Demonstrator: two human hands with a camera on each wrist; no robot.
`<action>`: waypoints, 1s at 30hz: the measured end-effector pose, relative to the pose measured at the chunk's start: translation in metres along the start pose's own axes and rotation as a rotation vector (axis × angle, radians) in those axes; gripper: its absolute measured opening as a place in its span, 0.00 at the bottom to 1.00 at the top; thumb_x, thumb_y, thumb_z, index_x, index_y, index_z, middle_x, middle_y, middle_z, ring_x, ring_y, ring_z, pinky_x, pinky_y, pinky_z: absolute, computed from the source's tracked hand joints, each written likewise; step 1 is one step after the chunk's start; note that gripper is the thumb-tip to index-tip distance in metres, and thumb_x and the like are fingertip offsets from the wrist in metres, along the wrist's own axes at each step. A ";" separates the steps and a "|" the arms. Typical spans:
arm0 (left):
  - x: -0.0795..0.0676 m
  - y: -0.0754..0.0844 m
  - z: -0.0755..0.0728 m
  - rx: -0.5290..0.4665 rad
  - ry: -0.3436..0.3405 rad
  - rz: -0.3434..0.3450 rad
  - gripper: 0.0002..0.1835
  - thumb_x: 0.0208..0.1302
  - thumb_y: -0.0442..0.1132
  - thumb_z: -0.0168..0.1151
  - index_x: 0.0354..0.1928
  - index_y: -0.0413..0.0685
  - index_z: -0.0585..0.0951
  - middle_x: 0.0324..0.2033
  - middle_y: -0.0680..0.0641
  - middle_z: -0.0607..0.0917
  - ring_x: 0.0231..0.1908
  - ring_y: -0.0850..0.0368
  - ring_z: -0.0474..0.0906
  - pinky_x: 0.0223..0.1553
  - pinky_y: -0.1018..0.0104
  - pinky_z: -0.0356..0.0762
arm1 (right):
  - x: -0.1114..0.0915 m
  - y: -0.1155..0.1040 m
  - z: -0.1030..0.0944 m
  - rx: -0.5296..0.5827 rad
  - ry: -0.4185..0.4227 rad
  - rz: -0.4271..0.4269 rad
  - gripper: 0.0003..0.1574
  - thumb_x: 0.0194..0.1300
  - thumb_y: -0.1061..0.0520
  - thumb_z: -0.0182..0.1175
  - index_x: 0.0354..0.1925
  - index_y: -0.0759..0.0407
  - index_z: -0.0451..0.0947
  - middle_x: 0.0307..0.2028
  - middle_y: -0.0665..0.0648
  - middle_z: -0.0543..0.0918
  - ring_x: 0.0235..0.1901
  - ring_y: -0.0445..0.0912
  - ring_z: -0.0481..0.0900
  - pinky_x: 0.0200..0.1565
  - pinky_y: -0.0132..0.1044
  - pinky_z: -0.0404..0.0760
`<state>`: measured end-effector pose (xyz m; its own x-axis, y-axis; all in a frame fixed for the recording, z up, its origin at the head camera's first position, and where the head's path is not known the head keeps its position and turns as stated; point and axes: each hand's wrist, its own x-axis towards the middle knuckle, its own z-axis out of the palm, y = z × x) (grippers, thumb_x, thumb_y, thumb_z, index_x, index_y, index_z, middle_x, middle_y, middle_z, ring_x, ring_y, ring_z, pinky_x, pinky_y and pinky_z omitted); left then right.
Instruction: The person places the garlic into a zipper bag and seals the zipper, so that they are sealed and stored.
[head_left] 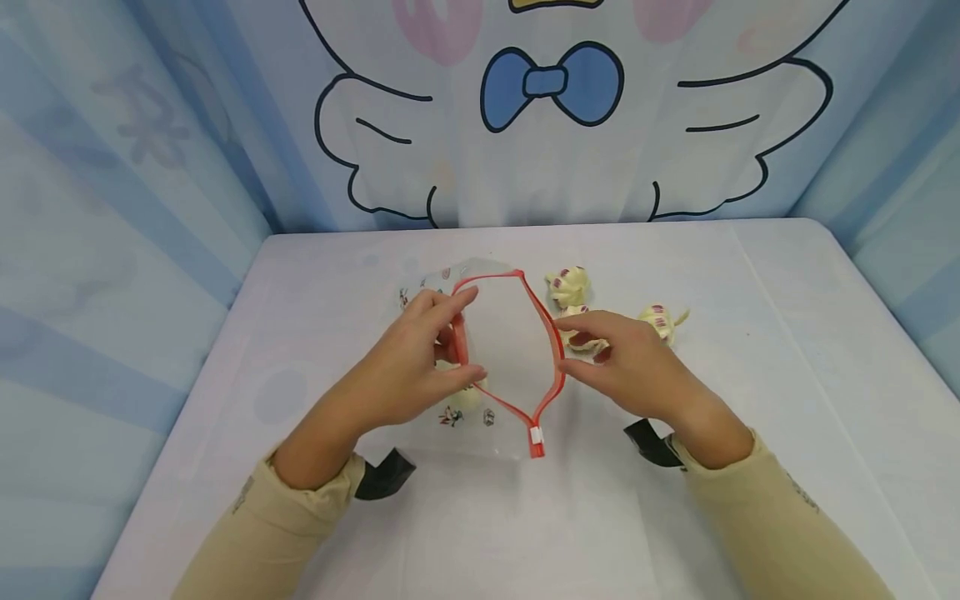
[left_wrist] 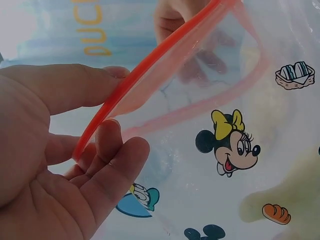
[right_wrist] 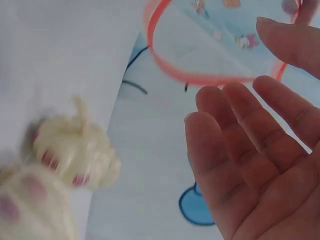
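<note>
A clear zip bag (head_left: 510,333) with a red zip edge and cartoon prints stands open-mouthed at mid-table. My left hand (head_left: 412,358) pinches the left side of its red rim between thumb and fingers, as the left wrist view shows. My right hand (head_left: 626,358) is at the right side of the rim, thumb and fingers apart in the right wrist view, fingertips close to or touching it. Beside that hand lie pale yellow rounded pieces (right_wrist: 75,152) with pinkish-purple marks and a thin stem. A blurred pale yellow shape (left_wrist: 280,200) shows through the bag.
Behind the right hand, one pale yellow piece (head_left: 568,286) lies near the bag's rim and another (head_left: 660,321) farther right. The white table (head_left: 750,333) ends at a printed curtain (head_left: 547,175) at the back, with curtains on both sides.
</note>
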<state>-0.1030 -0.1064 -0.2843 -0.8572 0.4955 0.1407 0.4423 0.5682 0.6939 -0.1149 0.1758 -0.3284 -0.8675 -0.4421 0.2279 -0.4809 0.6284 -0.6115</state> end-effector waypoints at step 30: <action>0.000 0.001 0.006 0.005 -0.047 -0.027 0.46 0.58 0.38 0.76 0.75 0.39 0.62 0.49 0.46 0.71 0.40 0.60 0.75 0.40 0.68 0.79 | -0.030 0.064 -0.033 -0.175 -0.019 0.336 0.28 0.68 0.60 0.62 0.63 0.69 0.74 0.62 0.70 0.73 0.51 0.63 0.79 0.44 0.54 0.77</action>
<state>-0.1009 -0.1017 -0.2876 -0.8556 0.5100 0.0886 0.4205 0.5850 0.6936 -0.1244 0.2503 -0.3497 -0.9788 -0.2035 0.0214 -0.1856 0.8394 -0.5108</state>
